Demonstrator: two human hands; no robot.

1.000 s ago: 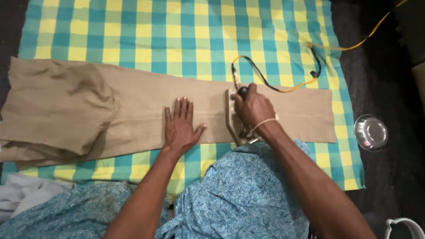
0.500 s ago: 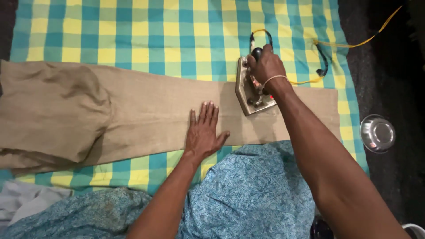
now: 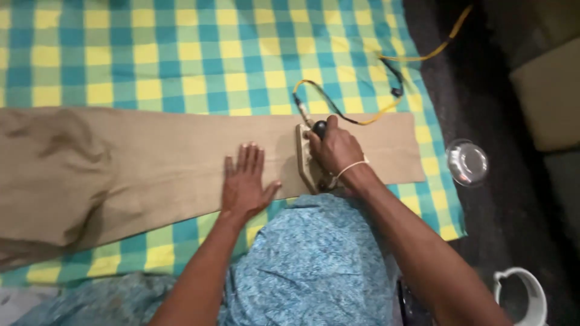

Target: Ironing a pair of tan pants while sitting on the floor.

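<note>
My right hand [image 3: 335, 148] is gripping the dark handle of the iron [image 3: 309, 158], fingers wrapped fully around it. The iron is sitting flat on the tan trousers [image 3: 169, 163], its long axis running away from me, across the trouser leg. I cannot tell which end is the tip. My left hand [image 3: 244, 181] is pressing flat on the cloth just left of the iron, fingers spread, not touching it. The trouser leg's long axis is running left to right under both hands. The cord [image 3: 362, 115] is trailing off beyond my right hand over the checked blanket [image 3: 181, 54]. A clear glass bowl [image 3: 466, 162] is lying well right of that hand.
</note>
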